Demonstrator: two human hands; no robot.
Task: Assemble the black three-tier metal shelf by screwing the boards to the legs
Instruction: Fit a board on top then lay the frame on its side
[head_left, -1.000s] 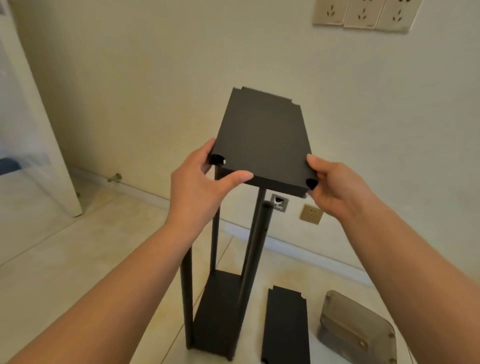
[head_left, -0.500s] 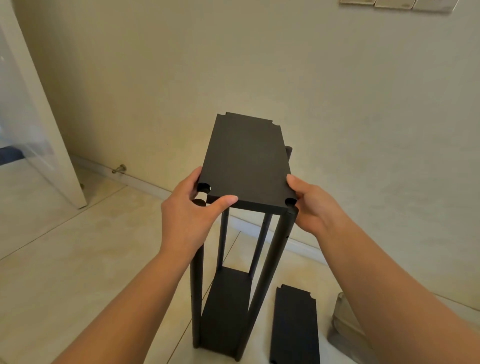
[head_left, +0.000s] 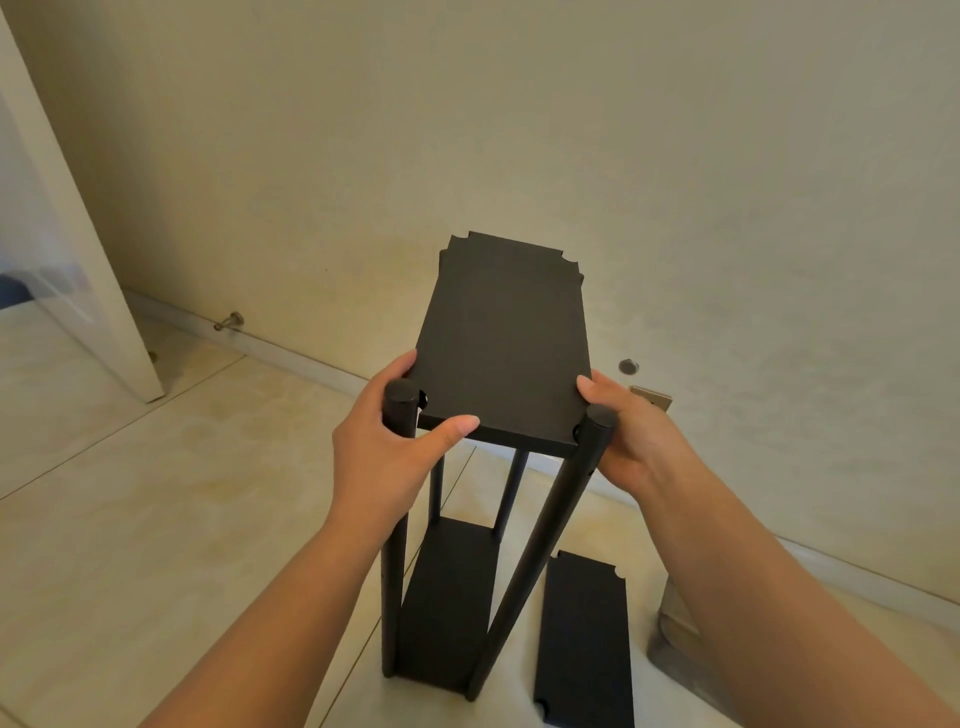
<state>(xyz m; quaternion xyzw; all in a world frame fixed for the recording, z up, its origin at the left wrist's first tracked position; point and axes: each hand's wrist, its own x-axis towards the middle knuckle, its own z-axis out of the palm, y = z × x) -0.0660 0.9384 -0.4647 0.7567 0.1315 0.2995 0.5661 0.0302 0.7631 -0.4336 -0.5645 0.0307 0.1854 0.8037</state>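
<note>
A: Holding anything on the left?
B: Yes, my left hand grips the top board at its near left corner, by the left leg.
A: And the right?
B: My right hand grips the near right corner, by the right leg. A spare board lies on the floor.

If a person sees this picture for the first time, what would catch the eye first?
First, the black board in the middle, which the left hand and right hand hold at its near corners between the tops of the legs. Next, the spare board lying flat on the floor to the right of the frame.
</note>
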